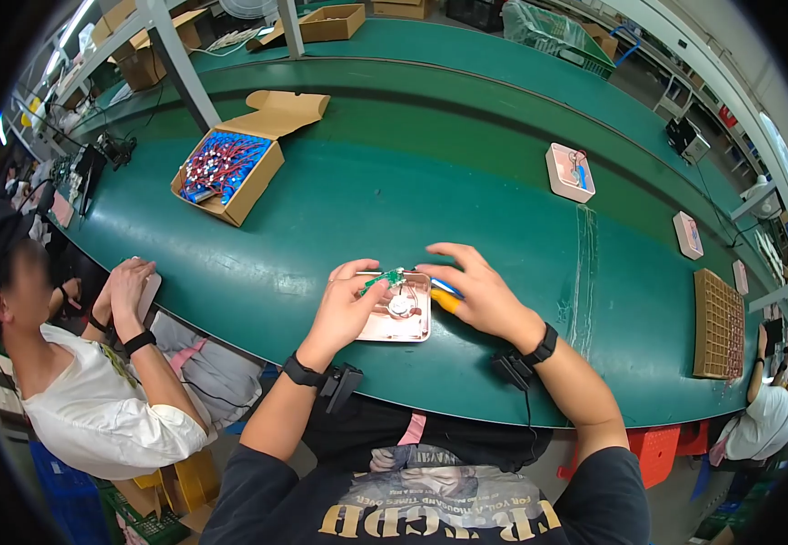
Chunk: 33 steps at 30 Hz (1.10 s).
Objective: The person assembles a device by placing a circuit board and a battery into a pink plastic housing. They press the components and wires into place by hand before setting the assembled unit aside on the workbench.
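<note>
In front of me on the table lies a shallow, pale pink plastic casing, its inside facing up. A round white part with thin wires sits in it. My left hand is closed around the casing's left side, with thumb and fingers on a small green circuit board over its far edge. My right hand curls over the right side, its forefinger reaching out toward the board. Beneath its fingers shows a yellow and blue handle-like piece, mostly hidden; its kind is unclear.
An opened cardboard box of blue battery packs with red wires stands at the far left. Further pink casings lie to the right, near a brown divided tray. A co-worker sits at my left, hands at the table edge.
</note>
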Motion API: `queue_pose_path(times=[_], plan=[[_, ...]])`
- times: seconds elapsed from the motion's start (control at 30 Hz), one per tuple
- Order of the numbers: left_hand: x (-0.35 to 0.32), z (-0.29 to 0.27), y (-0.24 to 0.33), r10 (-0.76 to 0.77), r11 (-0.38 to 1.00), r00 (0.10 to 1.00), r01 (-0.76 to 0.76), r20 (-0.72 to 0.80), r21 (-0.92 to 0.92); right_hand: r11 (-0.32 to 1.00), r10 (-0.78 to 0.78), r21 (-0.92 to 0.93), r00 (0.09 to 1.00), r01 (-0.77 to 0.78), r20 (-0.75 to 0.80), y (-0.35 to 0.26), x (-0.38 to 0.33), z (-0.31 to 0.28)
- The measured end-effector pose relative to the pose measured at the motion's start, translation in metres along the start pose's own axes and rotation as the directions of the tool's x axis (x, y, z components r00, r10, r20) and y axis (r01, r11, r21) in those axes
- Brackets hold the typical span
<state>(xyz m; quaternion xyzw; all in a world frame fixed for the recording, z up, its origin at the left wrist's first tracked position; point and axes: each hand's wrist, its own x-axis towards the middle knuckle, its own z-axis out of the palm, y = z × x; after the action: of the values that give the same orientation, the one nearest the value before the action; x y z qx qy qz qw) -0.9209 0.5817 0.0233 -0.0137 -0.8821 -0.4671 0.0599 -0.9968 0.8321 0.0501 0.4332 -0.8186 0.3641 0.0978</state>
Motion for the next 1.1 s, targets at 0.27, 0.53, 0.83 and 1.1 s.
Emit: queue_pose_path(times=[0.27,0.53,0.83,1.1], plan=[[0.005,-0.002,-0.007,-0.024,0.965,0.987,0.064,0.158,-0.255,0.963,-0.262,0.102,0.957,0.250,0.124,0.006,0.019,0.018],[-0.048,-0.007,0.023,-0.056,0.987,0.992,0.072,-0.114,0.147,0.956,-0.292,-0.006,0.956,0.292,0.026,0.011,0.016,0.021],[-0.047,0.002,0.011,0.059,0.984,0.998,-0.057,-0.004,0.166,1.000,-0.003,0.006,0.998,0.004,-0.065,0.005,0.021,0.003],[-0.051,0.012,0.016,0.003,0.995,0.995,-0.013,-0.104,-0.098,0.969,-0.067,0.248,0.949,-0.012,0.308,-0.008,0.025,0.000]])
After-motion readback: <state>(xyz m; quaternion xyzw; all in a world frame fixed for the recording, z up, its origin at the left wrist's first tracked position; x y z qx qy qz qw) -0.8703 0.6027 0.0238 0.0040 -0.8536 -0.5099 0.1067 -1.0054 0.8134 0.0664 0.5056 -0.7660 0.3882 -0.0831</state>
